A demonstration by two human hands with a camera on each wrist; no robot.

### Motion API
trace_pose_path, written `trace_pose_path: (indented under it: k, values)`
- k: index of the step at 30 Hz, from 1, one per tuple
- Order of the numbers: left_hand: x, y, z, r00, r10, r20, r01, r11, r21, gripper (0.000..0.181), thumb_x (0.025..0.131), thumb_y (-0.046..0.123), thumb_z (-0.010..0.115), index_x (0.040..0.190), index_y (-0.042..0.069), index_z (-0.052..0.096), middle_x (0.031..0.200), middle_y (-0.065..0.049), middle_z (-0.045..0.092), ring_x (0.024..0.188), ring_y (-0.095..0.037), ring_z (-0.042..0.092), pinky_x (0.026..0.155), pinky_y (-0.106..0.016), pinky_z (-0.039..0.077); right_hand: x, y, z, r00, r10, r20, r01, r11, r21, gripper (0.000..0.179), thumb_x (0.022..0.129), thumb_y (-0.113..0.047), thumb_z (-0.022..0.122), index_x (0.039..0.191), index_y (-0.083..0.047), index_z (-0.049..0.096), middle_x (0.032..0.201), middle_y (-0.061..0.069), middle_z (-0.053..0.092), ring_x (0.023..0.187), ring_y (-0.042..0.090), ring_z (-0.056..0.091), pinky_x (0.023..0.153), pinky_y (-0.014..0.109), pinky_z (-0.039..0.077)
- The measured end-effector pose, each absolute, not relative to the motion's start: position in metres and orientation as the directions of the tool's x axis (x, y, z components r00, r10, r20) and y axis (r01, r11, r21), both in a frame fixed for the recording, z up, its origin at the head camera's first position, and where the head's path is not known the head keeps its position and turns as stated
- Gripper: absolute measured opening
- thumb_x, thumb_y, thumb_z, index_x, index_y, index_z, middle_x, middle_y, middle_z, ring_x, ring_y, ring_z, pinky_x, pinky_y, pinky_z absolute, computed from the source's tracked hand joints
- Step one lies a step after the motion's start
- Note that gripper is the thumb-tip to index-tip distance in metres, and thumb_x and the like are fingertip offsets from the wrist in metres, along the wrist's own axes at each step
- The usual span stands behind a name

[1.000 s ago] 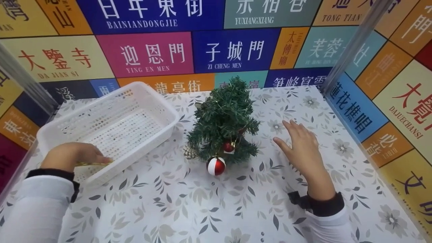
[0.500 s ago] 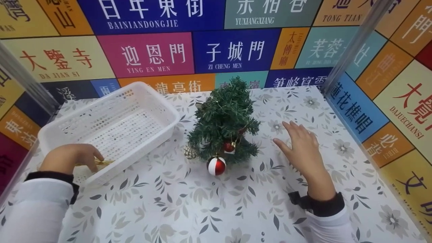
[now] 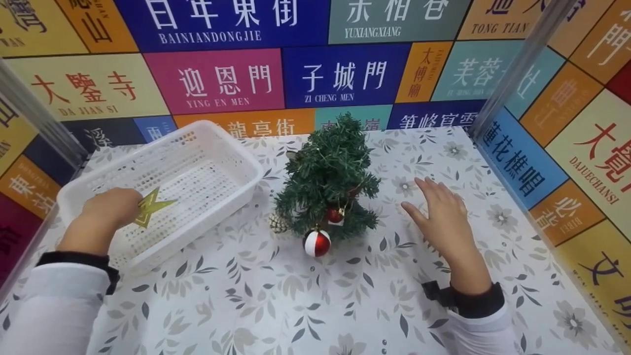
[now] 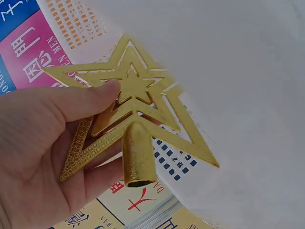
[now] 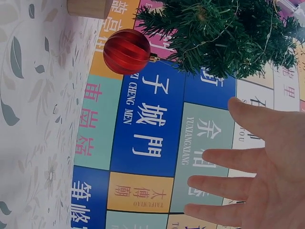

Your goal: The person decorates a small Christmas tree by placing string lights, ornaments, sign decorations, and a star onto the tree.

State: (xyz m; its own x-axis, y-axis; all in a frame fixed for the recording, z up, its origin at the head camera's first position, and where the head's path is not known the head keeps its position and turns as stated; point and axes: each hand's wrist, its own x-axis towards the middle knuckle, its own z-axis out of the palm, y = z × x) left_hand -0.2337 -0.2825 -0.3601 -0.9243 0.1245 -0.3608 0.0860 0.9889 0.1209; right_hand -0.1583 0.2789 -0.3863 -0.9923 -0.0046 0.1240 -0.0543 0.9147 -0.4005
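Note:
Over the near left part of a white perforated basket (image 3: 236,197), my left hand (image 3: 108,209) pinches a gold star tree topper (image 3: 154,207). In the left wrist view the thumb lies across the front of the gold star (image 4: 136,88), fingers behind, and its hollow socket points down. A small green Christmas tree (image 3: 328,172) stands mid-table, hung with a red and white ball (image 3: 317,243) and a red ball (image 3: 335,214). To the right of the tree, my right hand (image 3: 443,222) is held with fingers spread and nothing in them; the right wrist view shows them straight.
A pinecone (image 3: 278,223) sits at the tree's lower left. In the right wrist view a wooden base (image 5: 88,7) shows below the tree. Colourful panels with lettering (image 3: 222,81) wall in the back and sides of the floral tablecloth (image 3: 276,305).
My left hand has taken the gold star from low in the basket and raised it, so its face now shows. The right hand stays in place.

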Motion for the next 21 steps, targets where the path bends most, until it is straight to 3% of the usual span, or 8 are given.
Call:
trace_pose_path:
  k: [3,8,11,16,21]
  values:
    - [-0.233,-0.277,-0.355,-0.966,0.104,-0.235,0.079,0.99,0.113,0.014,0.088,0.009,0.051,0.084,0.003,0.062,0.087,-0.02,0.062,0.076,-0.033,0.056,0.058,-0.045,0.046,-0.158,0.278,-0.386,-0.989,0.0,0.146,-0.06,0.913,-0.404,0.062,0.099,-0.038,0.053,0.147,-0.003,0.035,0.152,0.026,0.031,0.141,0.047,0.023,0.115,0.064,0.012]
    - [-0.231,-0.259,-0.345,-0.998,0.046,-0.046,0.037,0.982,0.187,0.024,0.094,0.013,0.054,0.108,-0.003,0.064,0.098,-0.027,0.064,0.083,-0.04,0.058,0.065,-0.053,0.046,-0.158,0.276,-0.385,-0.985,0.004,0.173,-0.071,0.905,-0.42,0.06,0.099,-0.035,0.053,0.147,-0.004,0.036,0.151,0.025,0.034,0.141,0.046,0.025,0.116,0.062,0.014]
    - [-0.228,-0.245,-0.341,-0.998,0.01,0.066,0.027,0.967,0.254,0.026,0.096,0.014,0.055,0.114,-0.004,0.062,0.107,-0.03,0.064,0.09,-0.044,0.06,0.071,-0.057,0.047,-0.158,0.274,-0.385,-0.983,0.005,0.186,-0.079,0.894,-0.441,0.059,0.099,-0.035,0.053,0.147,-0.005,0.036,0.151,0.023,0.035,0.141,0.044,0.026,0.116,0.061,0.015]
    - [-0.22,-0.219,-0.332,-0.962,0.006,0.274,0.092,0.948,0.304,0.026,0.095,0.017,0.058,0.111,-0.003,0.064,0.108,-0.029,0.066,0.093,-0.047,0.062,0.073,-0.059,0.048,-0.157,0.271,-0.382,-0.977,0.005,0.212,-0.099,0.873,-0.478,0.057,0.1,-0.035,0.052,0.147,-0.006,0.037,0.151,0.022,0.036,0.14,0.043,0.029,0.115,0.062,0.018]
    - [-0.208,-0.191,-0.322,-0.876,0.038,0.481,0.211,0.926,0.313,0.02,0.091,0.015,0.063,0.102,-0.001,0.068,0.099,-0.025,0.07,0.087,-0.045,0.065,0.069,-0.055,0.05,-0.154,0.266,-0.375,-0.965,0.014,0.264,-0.133,0.838,-0.53,0.056,0.099,-0.035,0.053,0.146,-0.007,0.039,0.149,0.021,0.04,0.139,0.042,0.033,0.114,0.061,0.023]
